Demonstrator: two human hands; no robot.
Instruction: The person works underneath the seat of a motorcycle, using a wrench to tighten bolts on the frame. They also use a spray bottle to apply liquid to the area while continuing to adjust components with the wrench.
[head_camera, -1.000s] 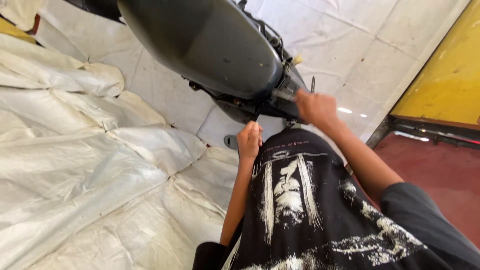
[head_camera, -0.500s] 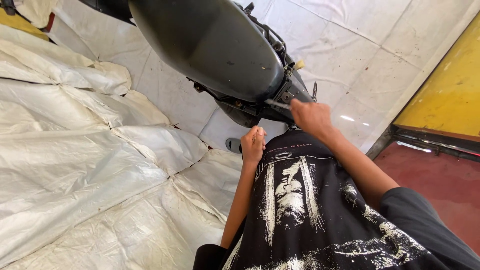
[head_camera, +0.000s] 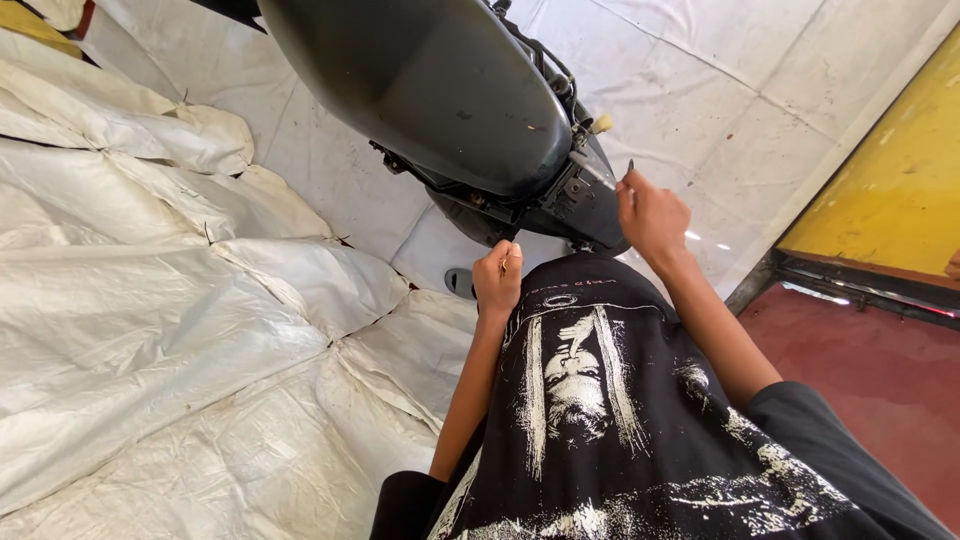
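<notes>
**Two hands at the rear of a dark scooter, hemmed in by sheeting and a yellow wall**

The scooter (head_camera: 430, 100) stands tilted across the top of the view, its tail end pointing down toward the person. White sheeting (head_camera: 150, 330) covers the floor to the left and lies in rumpled folds, with stitched seams and raised edges running right up to the machine. To the right, a strip of red floor (head_camera: 860, 380) runs along a dark metal rail below a yellow wall (head_camera: 890, 190); this side is narrow. The open room lies mainly left and behind the person.

The scooter's body panel is smooth, dull dark grey, rounded at the tail. Under it, black brackets, cables and a bare frame end show, with a small pale cap near the top right.

The right hand (head_camera: 652, 212) is raised against the scooter's tail, its fingers closed around a thin metal tool (head_camera: 598, 172) whose tip reaches to the frame end. The left hand (head_camera: 497, 278) sits lower, just under the tail and in front of the black printed shirt (head_camera: 610, 420), fingers curled shut into a loose fist; a small thin item seems pinched in it, but what it is cannot be told.
</notes>
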